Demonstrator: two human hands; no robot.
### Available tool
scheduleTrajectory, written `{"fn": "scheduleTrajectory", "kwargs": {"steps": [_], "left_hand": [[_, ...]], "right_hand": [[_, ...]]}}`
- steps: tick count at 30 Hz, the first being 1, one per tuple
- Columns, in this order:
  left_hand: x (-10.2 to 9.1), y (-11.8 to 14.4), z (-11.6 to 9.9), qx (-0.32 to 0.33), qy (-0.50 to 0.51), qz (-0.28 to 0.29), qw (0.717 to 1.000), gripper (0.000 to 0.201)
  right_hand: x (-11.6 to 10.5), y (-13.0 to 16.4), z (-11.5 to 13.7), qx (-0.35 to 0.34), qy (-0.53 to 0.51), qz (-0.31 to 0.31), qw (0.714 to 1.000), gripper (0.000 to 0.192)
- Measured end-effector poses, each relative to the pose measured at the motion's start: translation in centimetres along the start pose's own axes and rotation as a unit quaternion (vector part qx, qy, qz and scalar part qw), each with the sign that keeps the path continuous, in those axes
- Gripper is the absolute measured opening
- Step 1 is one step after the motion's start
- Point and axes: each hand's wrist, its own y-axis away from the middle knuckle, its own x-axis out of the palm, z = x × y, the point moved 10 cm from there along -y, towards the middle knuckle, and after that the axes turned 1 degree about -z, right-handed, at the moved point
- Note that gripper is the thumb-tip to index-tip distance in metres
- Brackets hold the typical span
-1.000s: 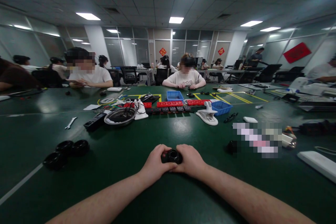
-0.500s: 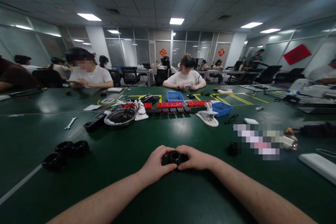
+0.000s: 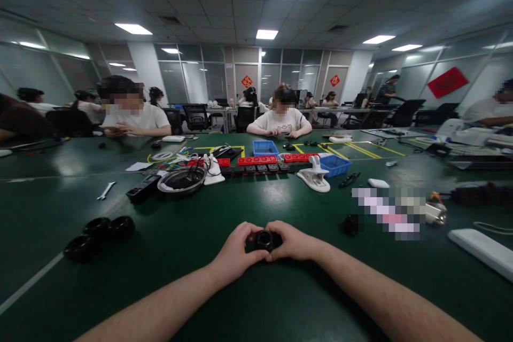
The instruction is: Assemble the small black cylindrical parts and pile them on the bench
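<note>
Between my two hands is a small black device (image 3: pixel 264 240), shaped like a camera, with a round lens-like ring facing up toward me. My left hand (image 3: pixel 239 248) grips its left end, thumb along the near side and fingers over the far side. Its right end is gripped the same way by my right hand (image 3: pixel 292 241). Both thumb tips nearly meet below the ring. The fingers cover much of its body, so its exact kind is unclear. To the left stand several glossy black round parts (image 3: pixel 121 227). Right of my hands sits a small black piece (image 3: pixel 351 224).
Farther back lie a metal bowl (image 3: pixel 182 180), a white clip stand (image 3: pixel 315 177), red power strips (image 3: pixel 257 160), blue bins (image 3: pixel 335 165) and a wrench (image 3: pixel 106 191). A long white object (image 3: pixel 483 252) lies at right. People sit across the green table (image 3: pixel 168 304).
The view has shifted slightly, so the scene sits a little farther left. Both hands keep their hold on the black device, with barely any visible movement.
</note>
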Motion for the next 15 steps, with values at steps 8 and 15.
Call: {"fn": "scheduleTrajectory", "kwargs": {"steps": [8, 15], "left_hand": [[-0.5, -0.1, 1.0, -0.040, -0.016, -0.050, 0.998, 0.029], [0.0, -0.4, 0.5, 0.011, 0.003, -0.002, 1.000, 0.032]], "right_hand": [[-0.5, 0.4, 0.9, 0.069, 0.233, -0.109, 0.964, 0.049], [-0.3, 0.2, 1.7, -0.049, 0.076, -0.017, 0.996, 0.054]]}}
